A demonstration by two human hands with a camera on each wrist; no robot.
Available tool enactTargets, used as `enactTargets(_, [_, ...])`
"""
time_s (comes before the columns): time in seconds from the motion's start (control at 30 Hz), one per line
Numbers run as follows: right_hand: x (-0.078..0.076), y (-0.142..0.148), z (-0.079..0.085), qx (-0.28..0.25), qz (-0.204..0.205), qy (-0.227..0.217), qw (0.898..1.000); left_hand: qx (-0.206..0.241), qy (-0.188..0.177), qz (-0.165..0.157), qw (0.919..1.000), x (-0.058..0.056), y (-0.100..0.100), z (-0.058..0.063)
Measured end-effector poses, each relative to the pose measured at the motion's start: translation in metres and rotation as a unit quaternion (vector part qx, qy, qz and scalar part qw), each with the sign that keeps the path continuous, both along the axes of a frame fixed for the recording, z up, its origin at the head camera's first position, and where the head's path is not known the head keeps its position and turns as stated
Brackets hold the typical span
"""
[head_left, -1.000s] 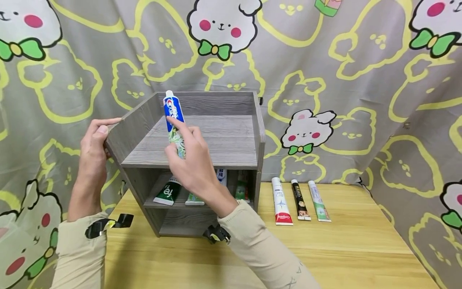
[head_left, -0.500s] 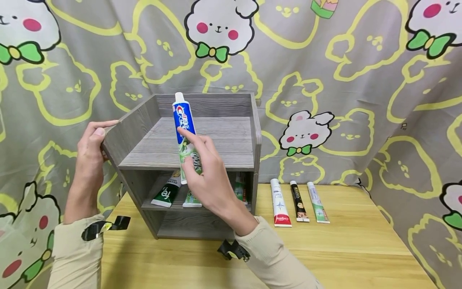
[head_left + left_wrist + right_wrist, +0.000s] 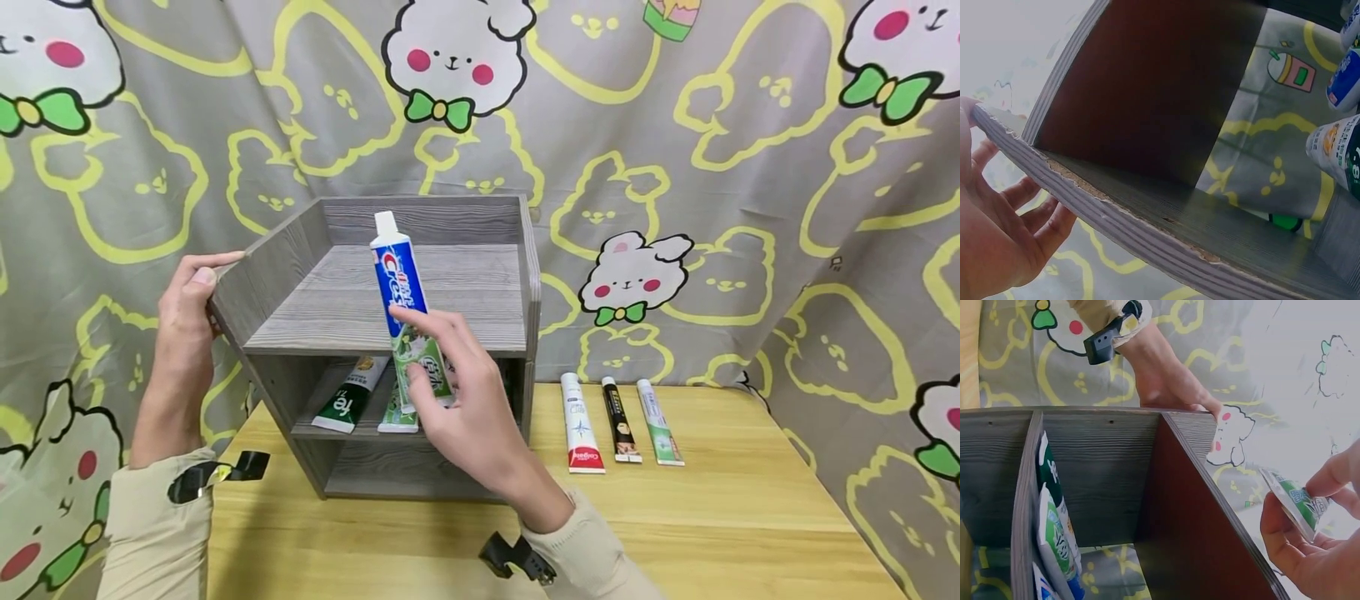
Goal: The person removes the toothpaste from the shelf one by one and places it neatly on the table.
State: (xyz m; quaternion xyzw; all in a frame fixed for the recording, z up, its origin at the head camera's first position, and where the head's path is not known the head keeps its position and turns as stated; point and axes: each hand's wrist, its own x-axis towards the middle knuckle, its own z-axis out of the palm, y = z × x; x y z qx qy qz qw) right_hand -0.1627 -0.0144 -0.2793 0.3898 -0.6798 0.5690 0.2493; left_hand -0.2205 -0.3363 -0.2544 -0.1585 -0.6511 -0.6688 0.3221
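My right hand (image 3: 472, 408) pinches a blue and green Crest toothpaste tube (image 3: 400, 283), cap up, in front of the grey wooden desk shelf (image 3: 480, 292). The right wrist view shows the tube's crimped end (image 3: 1297, 509) between thumb and fingers. My left hand (image 3: 182, 312) grips the front corner of the shelf's left side panel, with fingers along its outer face in the left wrist view. On the middle level lie a dark green and white tube (image 3: 349, 402) and a green tube (image 3: 397, 414). My right hand hides part of that level.
On the wooden table (image 3: 712, 517), right of the shelf, lie a white and red Colgate tube (image 3: 581, 425), a black tube (image 3: 621, 421) and a white and green tube (image 3: 660, 423). A patterned curtain (image 3: 750, 167) hangs close behind the shelf.
My right hand has drawn the Crest tube back toward me, to the right and lower, away from over the shelf's top. The left hand has stayed on the side panel.
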Motion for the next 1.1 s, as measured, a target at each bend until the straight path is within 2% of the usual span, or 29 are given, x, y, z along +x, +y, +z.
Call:
enactTargets(0.17, [0.007, 0.010, -0.007, -0.018, 0.012, -0.003, 1.000, -0.008, 0.004, -0.003, 1.0000, 0.000, -0.001, 0.000])
enactTargets(0.3, [0.012, 0.021, -0.013, -0.016, 0.014, -0.009, 1.000, -0.004, 0.004, 0.008, 0.9999, 0.000, 0.000, 0.000])
enactTargets(0.57, [0.020, 0.044, -0.024, -0.014, 0.021, -0.014, 1.000, 0.001, 0.010, 0.008, 0.9999, 0.000, 0.002, 0.000])
enactTargets(0.67, [0.022, 0.054, -0.029, -0.012, 0.017, -0.022, 1.000, 0.005, 0.005, 0.014, 0.9999, -0.001, 0.003, 0.000])
enactTargets(0.87, [0.025, 0.072, -0.041, -0.008, -0.008, -0.042, 0.999, -0.003, 0.002, 0.003, 1.0000, -0.004, 0.003, 0.000])
enactTargets(1.1, [0.025, 0.090, -0.050, -0.009, -0.018, -0.037, 0.999, 0.002, 0.009, -0.011, 0.9999, -0.004, 0.000, -0.001])
